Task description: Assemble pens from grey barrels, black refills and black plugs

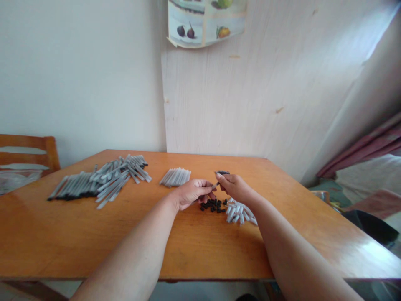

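My left hand (196,192) is closed round a slim translucent tube (214,186), which looks like a marker barrel. My right hand (235,187) pinches at the tube's far end, where a small dark piece shows; the fingers hide most of it. Below the hands lie several small black plugs (213,205) in a loose heap. Beside them, partly behind my right forearm, is a pile of short white tubes (239,212). Just beyond my right hand sits a small dark bundle (222,172), too blurred to name.
On the wooden table (200,246), a neat row of translucent tubes (176,177) lies past my left hand. Farther left is a big pile of tubes (117,173), many with black ends. A wooden chair (50,152) stands at the left edge, a dark bin-like object (371,225) at right.
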The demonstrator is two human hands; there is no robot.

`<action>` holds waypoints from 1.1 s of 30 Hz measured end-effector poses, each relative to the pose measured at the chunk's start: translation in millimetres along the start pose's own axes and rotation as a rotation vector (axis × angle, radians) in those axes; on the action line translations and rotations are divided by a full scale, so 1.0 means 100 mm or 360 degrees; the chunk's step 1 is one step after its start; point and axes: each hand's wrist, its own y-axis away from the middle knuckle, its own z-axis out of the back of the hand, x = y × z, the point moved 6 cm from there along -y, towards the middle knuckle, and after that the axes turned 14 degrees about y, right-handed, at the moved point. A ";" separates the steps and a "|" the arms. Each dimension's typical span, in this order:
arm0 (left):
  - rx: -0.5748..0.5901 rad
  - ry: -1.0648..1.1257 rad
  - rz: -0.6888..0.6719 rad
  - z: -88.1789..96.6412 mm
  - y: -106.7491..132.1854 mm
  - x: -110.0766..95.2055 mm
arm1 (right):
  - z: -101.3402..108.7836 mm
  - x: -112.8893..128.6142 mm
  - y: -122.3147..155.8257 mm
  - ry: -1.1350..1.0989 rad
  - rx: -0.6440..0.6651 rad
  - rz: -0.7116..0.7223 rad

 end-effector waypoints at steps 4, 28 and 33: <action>-0.0028 0.0026 -0.0011 0.01 0.00 -0.01 | 0.03 0.00 0.01 -0.0208 -0.0001 -0.0005; -0.0027 0.0113 0.0026 0.03 -0.02 0.06 | 0.08 0.01 0.02 -0.0001 -0.0140 0.0009; 0.0000 0.0040 0.0117 0.04 -0.01 0.08 | 0.14 -0.05 0.01 -0.0085 -0.0207 -0.0109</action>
